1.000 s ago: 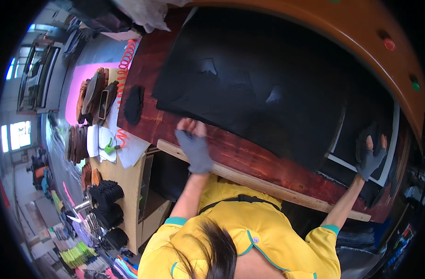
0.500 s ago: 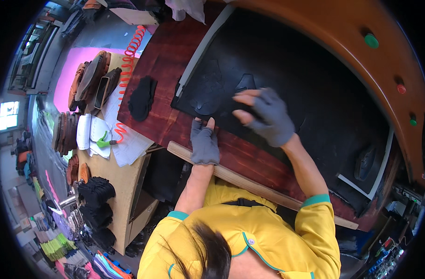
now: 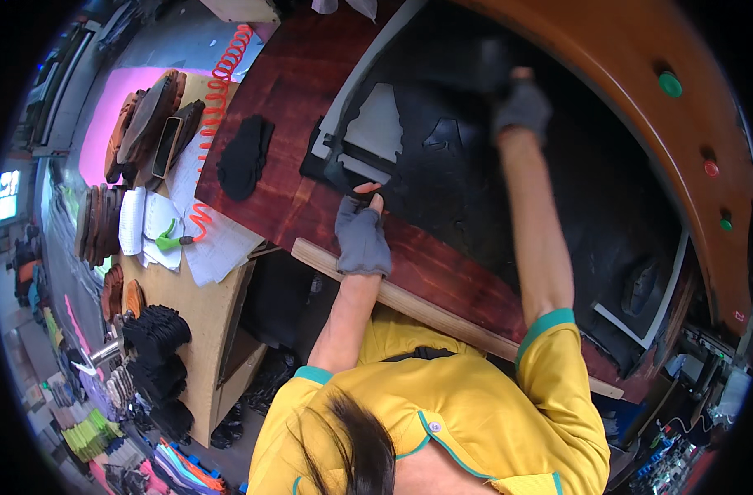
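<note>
A black sheet point(image 3: 475, 194) covers much of the dark red wooden table. My left hand point(image 3: 363, 239), in a grey fingerless glove, pinches the sheet's near left edge between thumb and fingers. Just beyond those fingertips, a pale grey jagged-edged patch point(image 3: 375, 124) shows within the sheet, crossed by a black band. To its right a small dark cut shape point(image 3: 444, 136) stands out in the black. My right hand point(image 3: 522, 107), gloved alike, reaches over the far part of the sheet. Motion smears its fingers, and a dark blur lies just beyond them.
Black cut pieces point(image 3: 244, 157) lie on the table point(image 3: 290, 107) at left. An orange machine beam point(image 3: 640, 58) with coloured buttons arches over the far right. A coiled red hose point(image 3: 220, 99), stacked soles point(image 3: 150, 115) and papers point(image 3: 216, 247) occupy the side bench. A wooden rail point(image 3: 426, 309) edges the table.
My right hand has swung away from me, further over the sheet. The pale patch now shows where a dark outlined shape was. My left hand stays at the sheet's near edge.
</note>
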Demonstrator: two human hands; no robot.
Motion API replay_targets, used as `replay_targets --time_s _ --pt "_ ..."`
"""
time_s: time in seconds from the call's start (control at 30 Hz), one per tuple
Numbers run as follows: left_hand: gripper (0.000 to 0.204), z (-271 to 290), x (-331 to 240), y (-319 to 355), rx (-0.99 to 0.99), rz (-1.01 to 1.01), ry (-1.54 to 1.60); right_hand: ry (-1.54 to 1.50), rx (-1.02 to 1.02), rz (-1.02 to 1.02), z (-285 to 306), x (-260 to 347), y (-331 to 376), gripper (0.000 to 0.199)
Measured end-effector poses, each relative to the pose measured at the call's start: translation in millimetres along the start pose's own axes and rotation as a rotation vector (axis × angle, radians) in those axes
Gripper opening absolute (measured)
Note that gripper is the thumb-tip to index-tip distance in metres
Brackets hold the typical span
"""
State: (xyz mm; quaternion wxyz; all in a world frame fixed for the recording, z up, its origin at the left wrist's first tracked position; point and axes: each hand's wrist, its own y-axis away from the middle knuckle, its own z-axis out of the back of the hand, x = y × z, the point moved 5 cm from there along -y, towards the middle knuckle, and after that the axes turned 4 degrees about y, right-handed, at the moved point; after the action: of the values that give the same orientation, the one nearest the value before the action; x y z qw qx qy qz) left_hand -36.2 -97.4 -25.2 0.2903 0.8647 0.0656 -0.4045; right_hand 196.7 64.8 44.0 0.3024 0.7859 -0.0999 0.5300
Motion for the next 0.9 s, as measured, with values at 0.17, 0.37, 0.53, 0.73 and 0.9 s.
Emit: replay_targets --time_s 0.17,0.37,0.53,0.73,0.9 --pt "0.022 -5 15 22 -0.013 0.124 0.059 0.697 -0.11 0.697 65 69 27 0.019" --pt "0.016 -18 35 49 0.147 0.283 0.146 1.277 0.882 1.413 45 -32 149 0.032" --pt "0.017 -24 33 45 0.203 0.088 0.064 1.163 0.765 1.088 31 -39 123 0.027" --pt "0.016 -21 31 44 -0.009 0.148 -0.021 0.346 -0.058 0.366 98 49 18 0.033" --pt "0.018 -24 56 76 -0.022 0.316 -0.037 0.875 0.262 1.098 130 68 81 0.027"
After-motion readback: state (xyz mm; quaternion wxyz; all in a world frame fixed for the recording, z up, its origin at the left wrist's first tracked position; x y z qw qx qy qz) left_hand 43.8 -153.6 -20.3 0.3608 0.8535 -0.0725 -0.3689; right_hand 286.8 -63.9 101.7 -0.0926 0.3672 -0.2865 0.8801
